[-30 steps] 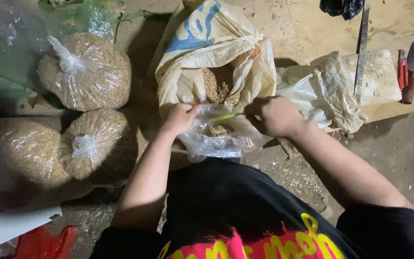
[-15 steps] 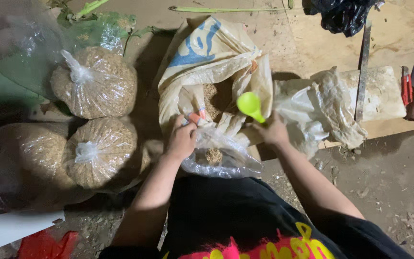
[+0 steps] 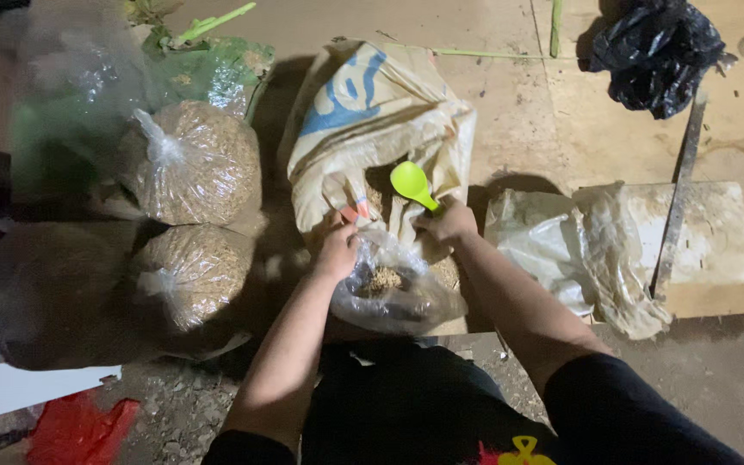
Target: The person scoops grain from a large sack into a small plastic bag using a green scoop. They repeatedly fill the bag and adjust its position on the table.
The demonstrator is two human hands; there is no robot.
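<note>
Open sack point(image 3: 363, 129) at centre, clear bag point(image 3: 398, 288) just before it, two tied bags point(image 3: 195, 164) to its left, crumpled plastic sheet point(image 3: 579, 250) to its right, scoop point(image 3: 412, 183) over the sack mouth.

Dim light. Bare dirt floor point(image 3: 734, 379) under me, gritty. Pale board point(image 3: 716, 250) lies on it; black plastic bag point(image 3: 656, 52) beyond board, tied grain bags point(image 3: 200, 164) far left of board.

Two tied grain bags point(image 3: 195, 164), one woven sack point(image 3: 372, 120), one green scoop point(image 3: 411, 182), one black bag point(image 3: 656, 52)

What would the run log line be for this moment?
left hand: holds clear bag open | right hand: grips green scoop over open sack | left side: tied grain bags
</note>
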